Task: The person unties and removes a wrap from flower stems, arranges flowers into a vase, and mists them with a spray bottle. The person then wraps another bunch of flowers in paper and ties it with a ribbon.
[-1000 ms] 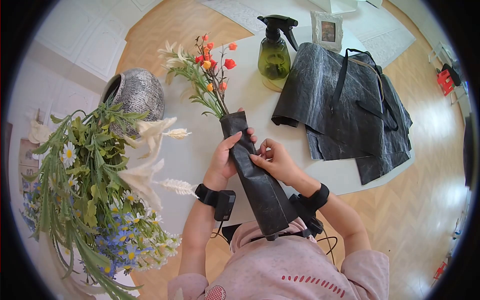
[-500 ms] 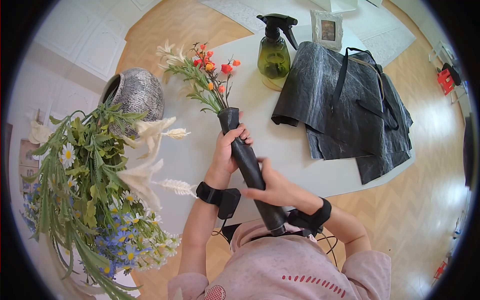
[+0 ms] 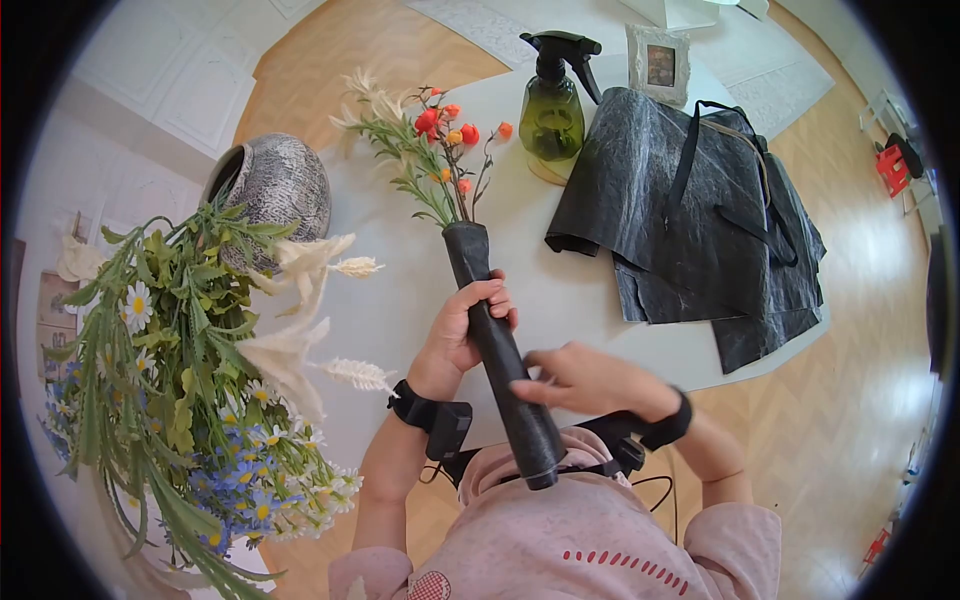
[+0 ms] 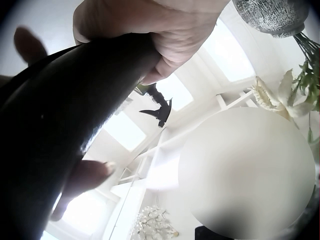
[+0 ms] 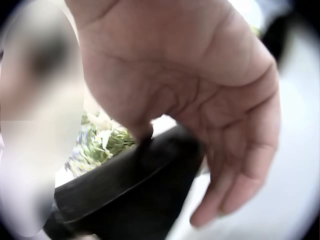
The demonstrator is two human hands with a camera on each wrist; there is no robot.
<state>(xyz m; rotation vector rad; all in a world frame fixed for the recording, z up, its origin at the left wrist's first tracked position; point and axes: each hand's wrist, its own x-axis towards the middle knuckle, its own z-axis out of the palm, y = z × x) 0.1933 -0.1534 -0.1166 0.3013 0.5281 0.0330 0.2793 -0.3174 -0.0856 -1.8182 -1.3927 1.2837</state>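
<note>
A dark wrap rolled into a narrow tube (image 3: 512,395) slants from the person's waist up over the table in the head view. Red and orange flowers (image 3: 455,134) and pale green stems come out of its top. The left hand (image 3: 462,325) grips the tube around its upper half; in the left wrist view that hand (image 4: 150,25) curls over the dark wrap (image 4: 65,110). The right hand (image 3: 590,380) is at the tube's lower half, blurred, fingers loosely bent. In the right wrist view its fingers (image 5: 240,170) hang relaxed beside the wrap (image 5: 125,190).
A textured grey vase (image 3: 285,190) lies on its side at the left, with daisies, blue flowers and greenery (image 3: 190,370) spilling toward the person. Behind are a green spray bottle (image 3: 552,120) and a small frame (image 3: 660,64). A black sheet with straps (image 3: 680,200) lies at the right.
The wrap, loose and wide at its lower part a second ago, is now a narrow tube. The right hand has let go of its edge and shifted right and down.
</note>
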